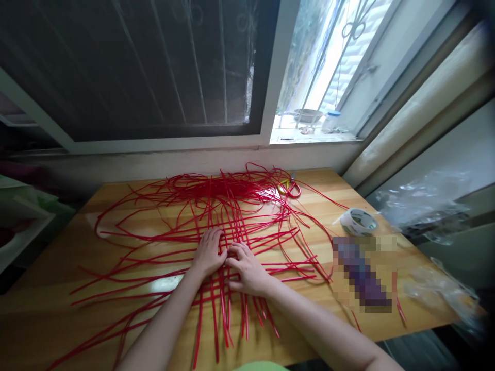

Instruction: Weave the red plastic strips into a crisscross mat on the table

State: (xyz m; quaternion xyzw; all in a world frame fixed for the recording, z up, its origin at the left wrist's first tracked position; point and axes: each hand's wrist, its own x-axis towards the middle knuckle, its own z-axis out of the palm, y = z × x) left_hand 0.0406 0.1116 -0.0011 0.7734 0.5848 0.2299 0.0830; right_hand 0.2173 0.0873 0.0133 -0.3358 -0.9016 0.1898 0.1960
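Observation:
Many long red plastic strips (pixel 181 226) lie crossed and tangled over a wooden table (pixel 77 314). At the middle they cross each other in a loose woven patch (pixel 232 242). My left hand (pixel 209 252) lies on that patch, fingers stretched forward and pressing the strips down. My right hand (pixel 247 268) sits beside it, touching it, with fingers curled and pinching a red strip at the patch. Strip ends stick out toward me below both wrists.
A roll of tape (pixel 359 221) stands at the right of the table, next to a blurred-out dark object (pixel 363 278). Yellow-and-red scissors (pixel 288 188) lie at the far side. Clear plastic bags (pixel 425 206) lie at the right edge. A window is behind.

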